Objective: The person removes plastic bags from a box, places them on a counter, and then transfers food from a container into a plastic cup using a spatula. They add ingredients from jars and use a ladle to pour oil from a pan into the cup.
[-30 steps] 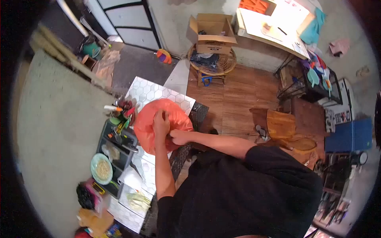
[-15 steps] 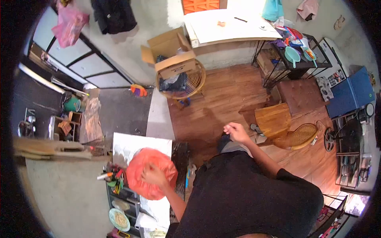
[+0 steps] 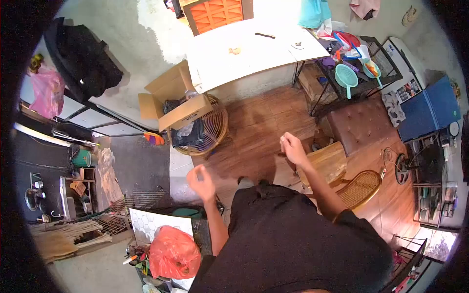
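My left hand (image 3: 201, 183) is raised above the floor, up and to the right of a knotted red plastic bag (image 3: 175, 251). Its fingers are loosely curved and apart, with nothing visible in them. The bag rests on a white patterned board (image 3: 163, 223) over a shelf unit. My right hand (image 3: 293, 149) is held out in front of my body, its fingers curled closed and nothing plainly in them. Below and to the right of that hand is a wooden chair (image 3: 328, 166).
A white-topped table (image 3: 261, 46) bears a knife (image 3: 265, 35). An open cardboard box (image 3: 183, 115) sits on a round rattan chair (image 3: 215, 129). Farther right are a brown tufted seat (image 3: 364, 122) and a black rack (image 3: 376, 53) holding a green strainer (image 3: 346, 76).
My left hand has come off the red bag and moved up and right. My right hand stays closed. The view has shifted, bringing the white table and box nearer.
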Tool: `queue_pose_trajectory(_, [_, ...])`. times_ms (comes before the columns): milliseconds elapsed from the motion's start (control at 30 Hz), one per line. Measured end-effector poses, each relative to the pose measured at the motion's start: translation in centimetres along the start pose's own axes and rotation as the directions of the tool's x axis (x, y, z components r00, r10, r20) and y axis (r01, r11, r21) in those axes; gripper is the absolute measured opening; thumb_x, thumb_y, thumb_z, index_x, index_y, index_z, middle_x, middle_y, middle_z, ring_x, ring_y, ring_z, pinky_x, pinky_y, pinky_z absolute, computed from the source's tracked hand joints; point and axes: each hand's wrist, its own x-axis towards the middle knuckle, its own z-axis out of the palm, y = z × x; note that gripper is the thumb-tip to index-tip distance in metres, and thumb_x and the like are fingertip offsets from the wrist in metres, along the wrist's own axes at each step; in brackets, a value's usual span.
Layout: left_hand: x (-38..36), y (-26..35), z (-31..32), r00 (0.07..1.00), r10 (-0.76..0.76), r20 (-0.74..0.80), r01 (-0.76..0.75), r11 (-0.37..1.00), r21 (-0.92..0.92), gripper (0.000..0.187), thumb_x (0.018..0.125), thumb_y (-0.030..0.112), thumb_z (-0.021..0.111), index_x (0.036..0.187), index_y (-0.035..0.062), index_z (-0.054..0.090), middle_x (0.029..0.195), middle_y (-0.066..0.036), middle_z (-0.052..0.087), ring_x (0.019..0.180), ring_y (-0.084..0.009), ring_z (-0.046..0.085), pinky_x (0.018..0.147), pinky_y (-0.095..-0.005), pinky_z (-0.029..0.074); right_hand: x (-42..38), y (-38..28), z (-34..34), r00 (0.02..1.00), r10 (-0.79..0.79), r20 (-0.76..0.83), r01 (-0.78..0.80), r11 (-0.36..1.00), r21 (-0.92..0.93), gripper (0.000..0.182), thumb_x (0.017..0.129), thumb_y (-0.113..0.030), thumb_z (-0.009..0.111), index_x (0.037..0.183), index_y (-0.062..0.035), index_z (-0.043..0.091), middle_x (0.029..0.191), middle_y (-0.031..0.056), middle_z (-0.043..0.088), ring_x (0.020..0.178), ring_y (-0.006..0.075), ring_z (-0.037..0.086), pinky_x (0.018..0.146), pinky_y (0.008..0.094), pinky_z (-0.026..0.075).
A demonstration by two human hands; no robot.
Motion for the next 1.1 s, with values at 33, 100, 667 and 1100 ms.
queue_pose_trajectory(33, [0.9,0.9,2.0,0.996,0.010,0.085,-0.005,0.998,-0.056,0.009,0.087,0.008,0.066,0.093,0.0026,0.069,0.089,-0.012,0.066,0.092,-0.0314,0.060,0.087,-0.0421,0.045,0.8,-0.8,0.6,1.000,-0.008,-0.021,0.009,0.997,0.078,0.032,0.101,-0.021,0.051,0.076,-0.0011,0.053,0.058,0.0025,0.050,0.057,0.0104,0.051,0.054,0.0308,0.042])
queue_pose_trajectory(100, [2.7,2.3,5.3,0.977,0.048,0.207,-0.029,0.995,-0.093,0.010,0.087,0.008,0.066,0.095,0.0028,0.069,0.091,-0.011,0.067,0.093,-0.0305,0.060,0.087,-0.0414,0.046,1.5,-1.3,1.5,0.999,0.027,0.027,-0.030,0.991,0.132,0.029,0.100,-0.020,0.055,0.078,-0.0005,0.055,0.061,0.0014,0.053,0.058,0.0095,0.052,0.055,0.0286,0.042])
queue_pose_trajectory(667, [31.2,8.7,40.5,0.940,0.146,0.307,-0.055,0.956,-0.287,0.107,0.067,0.038,0.090,0.146,-0.0008,0.031,0.132,-0.026,0.050,0.121,-0.0403,0.050,0.104,-0.0488,0.039,27.8,-2.8,-1.1,0.983,0.149,-0.111,-0.117,0.960,0.253,0.036,0.100,-0.022,0.056,0.070,-0.0017,0.053,0.061,0.0009,0.051,0.058,0.0081,0.049,0.054,0.0268,0.039])
queue_pose_trajectory(1100, [22.6,13.9,40.2,0.624,0.456,0.635,0.052,0.786,-0.616,0.080,0.056,0.018,0.091,0.123,-0.0001,0.051,0.110,-0.016,0.062,0.100,-0.0267,0.064,0.087,-0.0382,0.052,24.0,-1.6,-2.7,0.901,0.291,-0.322,-0.126,0.885,0.448,0.019,0.098,-0.018,0.057,0.090,-0.0027,0.063,0.075,0.0025,0.062,0.070,0.0080,0.059,0.064,0.0253,0.047])
